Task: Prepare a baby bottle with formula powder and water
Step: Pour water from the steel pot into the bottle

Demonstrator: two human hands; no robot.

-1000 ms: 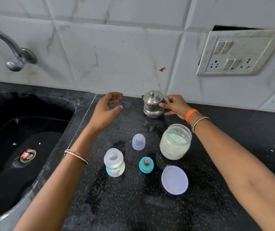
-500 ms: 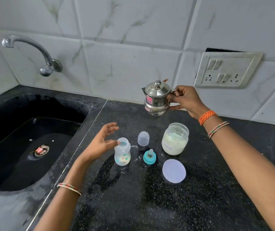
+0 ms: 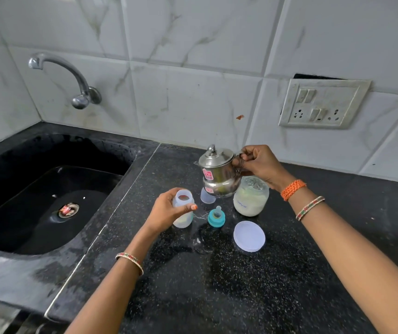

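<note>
An open, clear baby bottle point(image 3: 184, 210) stands upright on the black counter, and my left hand point(image 3: 167, 212) grips it round its side. My right hand point(image 3: 259, 162) holds the handle of a small lidded steel kettle point(image 3: 217, 173), lifted above the counter and tilted a little, its spout toward the bottle. Behind the kettle stands an open glass jar of pale formula powder point(image 3: 251, 198). The teal teat ring point(image 3: 216, 217) sits between bottle and jar. A clear bottle cap point(image 3: 207, 196) is partly hidden behind the kettle.
The jar's round white lid point(image 3: 249, 236) lies flat in front of the jar. A black sink point(image 3: 48, 201) with a wall tap point(image 3: 72, 78) fills the left. A switch and socket plate point(image 3: 323, 104) is on the tiled wall at right.
My right hand lifted the kettle off the counter and brought it forward over the bottle cap. My left hand came back from the far counter and took hold of the bottle.
</note>
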